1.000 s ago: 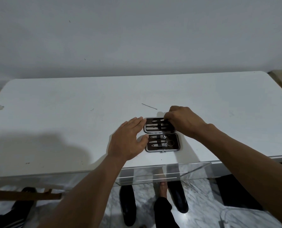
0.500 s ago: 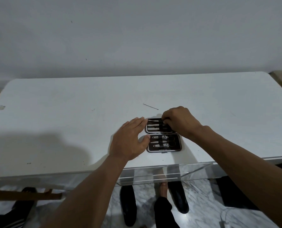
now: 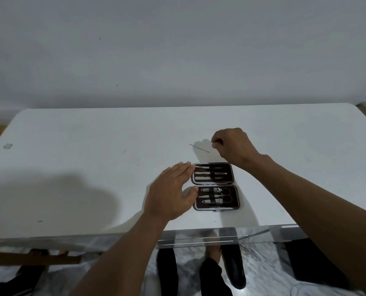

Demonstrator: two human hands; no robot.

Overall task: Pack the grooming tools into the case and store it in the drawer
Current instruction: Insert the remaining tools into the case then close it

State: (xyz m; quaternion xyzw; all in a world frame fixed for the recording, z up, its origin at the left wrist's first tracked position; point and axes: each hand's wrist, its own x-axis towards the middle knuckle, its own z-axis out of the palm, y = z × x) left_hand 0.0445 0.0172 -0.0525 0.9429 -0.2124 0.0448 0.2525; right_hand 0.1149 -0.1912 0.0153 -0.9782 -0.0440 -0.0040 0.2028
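A dark brown grooming case (image 3: 215, 186) lies open flat on the white table (image 3: 92, 167), with metal tools strapped into both halves. My left hand (image 3: 170, 194) rests flat beside its left edge, fingers spread, fingertips and thumb touching the case. A thin metal tool (image 3: 199, 148) lies loose on the table behind the case. My right hand (image 3: 233, 146) hovers just right of that tool's end, fingers curled together. I cannot see it touching the tool.
A clear drawer (image 3: 199, 240) sticks out below the table's front edge, under the case. A grey wall stands behind the table. Below are a marble floor, black table legs and my feet.
My right hand has left the case's far half and moved back and up to the loose thin tool. The case and my left hand have stayed put.
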